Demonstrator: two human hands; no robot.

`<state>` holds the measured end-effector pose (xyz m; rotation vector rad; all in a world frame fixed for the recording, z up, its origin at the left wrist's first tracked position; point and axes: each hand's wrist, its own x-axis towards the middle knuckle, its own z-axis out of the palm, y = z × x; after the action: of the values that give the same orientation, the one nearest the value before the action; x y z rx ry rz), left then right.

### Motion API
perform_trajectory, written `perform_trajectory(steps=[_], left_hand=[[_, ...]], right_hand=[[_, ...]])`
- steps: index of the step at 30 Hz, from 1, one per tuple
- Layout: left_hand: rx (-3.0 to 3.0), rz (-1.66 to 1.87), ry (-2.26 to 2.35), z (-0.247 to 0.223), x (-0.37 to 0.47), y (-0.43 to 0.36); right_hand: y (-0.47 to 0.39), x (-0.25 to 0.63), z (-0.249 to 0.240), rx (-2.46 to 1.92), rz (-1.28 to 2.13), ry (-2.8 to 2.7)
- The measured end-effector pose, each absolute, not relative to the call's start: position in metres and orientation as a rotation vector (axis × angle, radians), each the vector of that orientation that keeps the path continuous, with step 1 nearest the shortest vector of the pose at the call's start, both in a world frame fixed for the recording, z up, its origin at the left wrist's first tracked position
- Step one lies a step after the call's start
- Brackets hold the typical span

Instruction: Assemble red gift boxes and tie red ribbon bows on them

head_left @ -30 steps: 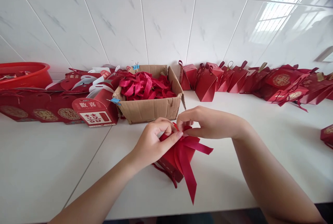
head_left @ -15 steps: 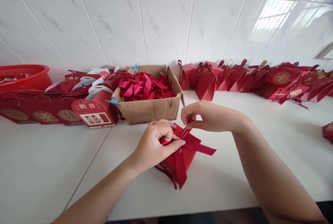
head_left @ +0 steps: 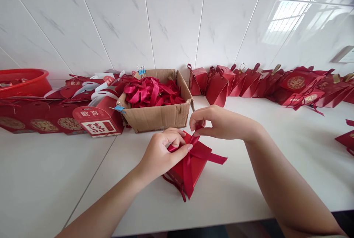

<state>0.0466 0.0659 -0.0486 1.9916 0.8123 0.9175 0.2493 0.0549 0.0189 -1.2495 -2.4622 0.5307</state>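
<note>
A small red box (head_left: 197, 170) lies on the white tabletop in front of me, with a red cord handle (head_left: 175, 185) at its lower left. Crossing its top is a shiny red ribbon (head_left: 188, 175), one tail hanging toward me and the other pointing right. My left hand (head_left: 168, 151) rests over the box's left side, thumb and curled fingers closed on the ribbon near its crossing. At the box's far corner, my right hand (head_left: 208, 122) pinches a raised part of the ribbon. Its fingertips partly hide what they grip.
A cardboard box (head_left: 157, 118) full of red ribbons stands just beyond my hands. Decorated red boxes (head_left: 98, 120) line the left side, near a red basin (head_left: 24, 87). Several red bags (head_left: 218, 88) stand along the tiled wall, and another red item (head_left: 345, 138) lies at the right edge.
The whole view has shifted slightly, so most things sit a little further left. Both hands keep their hold on the ribbon, and more of the red item at the right edge shows.
</note>
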Motion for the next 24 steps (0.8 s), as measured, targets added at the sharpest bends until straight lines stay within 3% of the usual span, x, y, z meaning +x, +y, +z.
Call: perform_trajectory(steps=[15,21,24], left_hand=[[2.096,0.861,0.786,-0.049,0.045,0.066],[2.064,0.866,0.809,-0.048,0.045,0.065],[2.041,0.857,0.803,-0.049,0.044,0.066]], right_hand=[[0.057,0.25,0.02,-1.231,0.375,-2.426],[-0.002,0.264,0.036,-1.311,-0.139,-1.977],[-0.043,0.252,0.015,-1.271,0.003,-2.09]])
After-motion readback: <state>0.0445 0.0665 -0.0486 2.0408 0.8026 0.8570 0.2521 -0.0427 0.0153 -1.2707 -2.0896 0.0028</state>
